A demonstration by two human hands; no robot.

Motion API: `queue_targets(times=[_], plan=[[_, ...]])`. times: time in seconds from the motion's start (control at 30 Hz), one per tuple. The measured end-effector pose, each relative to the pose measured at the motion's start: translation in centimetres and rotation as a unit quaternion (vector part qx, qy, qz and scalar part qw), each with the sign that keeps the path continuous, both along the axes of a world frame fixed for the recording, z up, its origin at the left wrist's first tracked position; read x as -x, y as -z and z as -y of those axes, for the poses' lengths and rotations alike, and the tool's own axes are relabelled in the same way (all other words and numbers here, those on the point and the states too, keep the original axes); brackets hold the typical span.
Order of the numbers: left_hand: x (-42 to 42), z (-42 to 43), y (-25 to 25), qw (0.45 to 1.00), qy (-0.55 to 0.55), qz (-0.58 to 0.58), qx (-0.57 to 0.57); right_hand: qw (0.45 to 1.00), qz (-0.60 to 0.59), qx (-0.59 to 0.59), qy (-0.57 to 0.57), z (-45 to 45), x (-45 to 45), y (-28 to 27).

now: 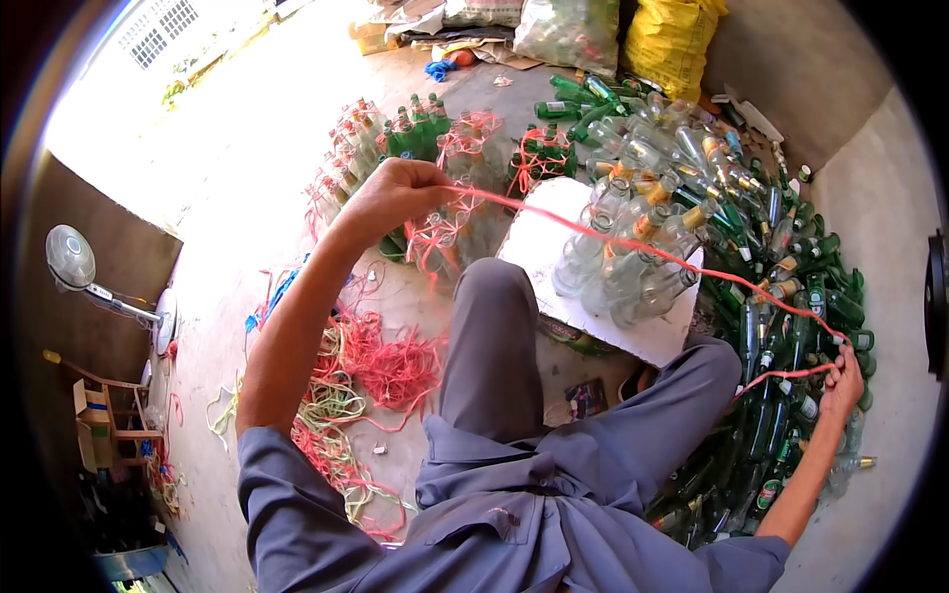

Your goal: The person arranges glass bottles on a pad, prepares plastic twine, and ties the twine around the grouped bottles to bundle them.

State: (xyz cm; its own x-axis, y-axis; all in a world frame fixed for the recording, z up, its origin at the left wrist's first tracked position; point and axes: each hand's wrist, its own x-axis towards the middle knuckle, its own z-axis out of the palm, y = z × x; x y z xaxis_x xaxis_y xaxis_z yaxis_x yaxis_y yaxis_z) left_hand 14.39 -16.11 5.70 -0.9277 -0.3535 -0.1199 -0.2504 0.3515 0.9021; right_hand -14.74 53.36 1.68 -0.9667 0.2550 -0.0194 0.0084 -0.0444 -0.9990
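A long red string (613, 240) stretches between my two raised hands. My left hand (400, 193), at upper centre, is closed on one end. Far to the right, my right hand (843, 383) pinches the string, and a loose tail hangs from it toward my knee. Beneath the string, a group of clear glass bottles (633, 247) stands upright on a white board (539, 232) in front of my legs. No string shows around these bottles, though their lower parts are partly hidden by one another.
A large pile of green and clear bottles (761, 336) lies at the right. Bundles of bottles tied with red string (465, 138) stand ahead. Tangled red and pale string (390, 366) lies at the left of my knee. Full sacks (672, 40) and a fan (71, 257) are farther off.
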Motion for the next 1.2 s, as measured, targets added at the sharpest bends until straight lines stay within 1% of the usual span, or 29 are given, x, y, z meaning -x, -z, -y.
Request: queue_targets(times=[0.1, 0.17, 0.2, 0.27, 0.3, 0.37, 0.43, 0.5, 0.57, 0.6, 0.63, 0.7, 0.8, 0.9, 0.93, 0.97, 1.03, 1.1, 1.13, 1.17, 1.2], plan=[[-0.2, 0.8, 0.4, 0.998, 0.000, -0.013, -0.053, 0.997, 0.015, 0.037, 0.068, -9.5, 2.0, 3.0], [-0.1, 1.5, 0.9, 0.999, -0.001, -0.016, -0.051, 0.990, 0.038, 0.072, 0.113, -15.0, 2.3, 5.4], [0.1, 1.7, 0.9, 0.999, -0.005, -0.014, -0.049, 0.987, 0.096, 0.004, 0.127, -15.6, 1.6, 6.0], [0.5, 1.5, 0.7, 0.999, -0.016, 0.005, -0.030, 0.957, 0.210, -0.129, 0.155, -16.2, 0.5, 6.6], [0.8, 0.6, 0.1, 1.000, -0.004, 0.003, -0.009, 0.964, 0.163, -0.150, 0.146, -15.0, -0.1, 6.5], [1.9, -2.7, -1.8, 0.999, 0.020, 0.005, 0.033, 0.970, 0.076, -0.191, 0.127, -7.6, -3.4, 5.1], [3.2, -5.4, -2.8, 0.993, 0.088, -0.032, 0.069, 0.993, 0.017, -0.111, 0.021, -0.6, -5.1, 2.4], [4.9, -8.4, -3.5, 0.979, 0.162, -0.077, 0.095, 0.990, -0.035, -0.112, -0.081, 10.1, -8.9, -2.4], [5.5, -12.3, -5.6, 0.973, 0.176, -0.072, 0.127, 0.959, -0.113, -0.081, -0.246, 18.0, -12.3, -4.9], [5.9, -13.6, -6.1, 0.962, 0.207, -0.115, 0.135, 0.940, -0.132, -0.053, -0.311, 21.8, -14.3, -6.1], [6.6, -14.7, -5.5, 0.963, 0.211, -0.125, 0.111, 0.914, -0.149, -0.024, -0.377, 25.1, -16.0, -6.8], [8.1, -16.1, -4.4, 0.905, 0.272, -0.237, 0.225, 0.884, -0.115, 0.031, -0.451, 29.0, -18.4, -6.9], [6.5, -17.1, -6.5, 0.929, 0.280, -0.107, 0.216, 0.850, -0.008, 0.022, -0.526, 30.7, -18.9, -6.5], [5.9, -14.7, -5.0, 0.904, 0.293, -0.160, 0.268, 0.870, -0.001, -0.073, -0.488, 29.3, -16.9, -5.6], [5.5, -13.5, -5.3, 0.914, 0.302, -0.180, 0.203, 0.894, -0.015, -0.082, -0.441, 28.6, -16.3, -5.5], [4.4, -12.6, -5.6, 0.960, 0.230, -0.063, 0.149, 0.910, -0.001, -0.063, -0.411, 27.4, -14.8, -4.9], [3.6, -9.7, -4.9, 0.976, 0.187, -0.011, 0.109, 0.938, 0.022, -0.049, -0.341, 23.7, -10.6, -3.4], [3.0, -6.9, -3.5, 0.988, 0.127, -0.025, 0.085, 0.965, 0.044, -0.023, -0.258, 18.7, -6.1, -1.9], [2.6, -5.8, -2.8, 0.993, 0.104, -0.030, 0.042, 0.978, 0.045, -0.031, -0.201, 16.2, -4.4, -1.5], [2.0, -4.8, -2.5, 0.996, 0.091, -0.022, -0.001, 0.983, 0.046, 0.007, -0.180, 12.4, -1.7, -0.4], [1.5, -3.9, -2.2, 0.996, 0.078, -0.015, -0.045, 0.978, 0.081, 0.115, -0.151, 8.1, 1.0, 0.8]])
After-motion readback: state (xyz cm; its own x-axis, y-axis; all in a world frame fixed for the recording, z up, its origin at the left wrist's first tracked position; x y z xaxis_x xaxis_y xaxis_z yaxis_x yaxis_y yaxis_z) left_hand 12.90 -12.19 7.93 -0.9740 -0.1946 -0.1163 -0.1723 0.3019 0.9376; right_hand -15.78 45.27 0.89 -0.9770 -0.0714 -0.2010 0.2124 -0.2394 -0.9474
